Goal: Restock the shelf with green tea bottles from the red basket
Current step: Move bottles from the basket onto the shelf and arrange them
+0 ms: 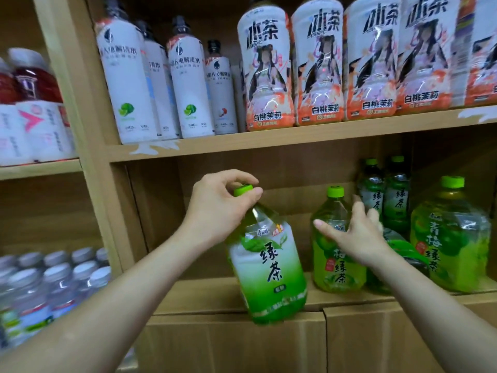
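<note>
A large green tea bottle [266, 267] with a green cap hangs tilted at the front edge of the lower shelf [215, 294]. My left hand [220, 211] grips it by the neck and cap. To its right, my right hand [355, 235] is spread open against a plum green tea bottle [333, 265] standing on the shelf. Another large plum green tea bottle [451, 238] stands at the far right, with two small green tea bottles [384, 195] behind. A green bottle [400, 254] lies low behind my right wrist. The red basket is out of view.
The upper shelf [269, 138] carries white electrolyte water bottles [129, 84] and peach jasmine tea bottles [269, 71]. A wooden upright [88, 157] divides off the left bay with red drinks [35, 103] and water bottles [53, 281]. Cardboard boxes [242, 343] sit below the shelf.
</note>
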The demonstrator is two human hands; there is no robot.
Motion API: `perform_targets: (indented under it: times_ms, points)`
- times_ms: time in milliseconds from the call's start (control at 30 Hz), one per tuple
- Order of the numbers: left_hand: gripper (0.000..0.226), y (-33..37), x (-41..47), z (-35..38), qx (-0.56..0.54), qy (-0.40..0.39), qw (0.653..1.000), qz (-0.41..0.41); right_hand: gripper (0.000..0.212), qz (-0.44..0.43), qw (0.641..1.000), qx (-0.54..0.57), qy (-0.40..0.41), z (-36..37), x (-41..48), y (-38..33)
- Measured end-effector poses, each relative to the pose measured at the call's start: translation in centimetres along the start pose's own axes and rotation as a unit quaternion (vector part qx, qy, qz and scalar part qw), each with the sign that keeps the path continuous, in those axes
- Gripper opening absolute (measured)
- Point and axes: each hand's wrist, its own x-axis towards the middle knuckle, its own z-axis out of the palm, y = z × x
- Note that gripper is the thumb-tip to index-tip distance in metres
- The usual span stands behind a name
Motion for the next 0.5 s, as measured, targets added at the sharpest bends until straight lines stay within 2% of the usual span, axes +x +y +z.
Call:
perform_targets:
  times_ms: [67, 133, 167, 233, 267, 333, 400, 500]
  points:
    - [0.008, -0.4, -0.3, -1.7, 0.006, -0.01, 1.0, -0.004, 0.096, -0.043, 0.993, -0.037, 0.108, 0.3, -1.8, -0.6]
    - [0.008, -0.9, -0.4, -3.2, 0.026, -0.01, 1.0, 0.001, 0.075, -0.165, 0.959, 0.024, 0.231, 1.1, -4.5, -1.9]
    - [0.008, -1.2, -0.3, -3.8, 0.047, -0.006, 0.999, 0.005, 0.063, -0.228, 0.941, 0.072, 0.241, 1.7, -5.9, -2.8]
    - [0.008, -2.0, -0.3, -4.6, 0.109, 0.002, 0.994, 0.009, 0.054, -0.302, 0.932, 0.123, 0.16, 3.6, -7.7, -4.6]
    - [0.01, -2.6, -0.3, -4.8, 0.141, 0.003, 0.99, 0.008, 0.058, -0.309, 0.937, 0.129, 0.099, 4.8, -8.1, -5.4]
    - [0.015, -4.3, -0.6, -5.0, 0.189, -0.006, 0.982, 0.0, 0.078, -0.286, 0.949, 0.128, 0.021, 7.2, -7.8, -6.6]
    - [0.019, -6.0, -0.8, -5.4, 0.209, -0.01, 0.978, -0.02, 0.092, -0.24, 0.963, 0.119, -0.013, 9.2, -6.8, -7.3]
    - [0.022, -7.5, -0.1, -5.4, 0.221, -0.007, 0.973, -0.061, 0.1, -0.181, 0.98, 0.078, -0.035, 11.4, -4.6, -7.8]
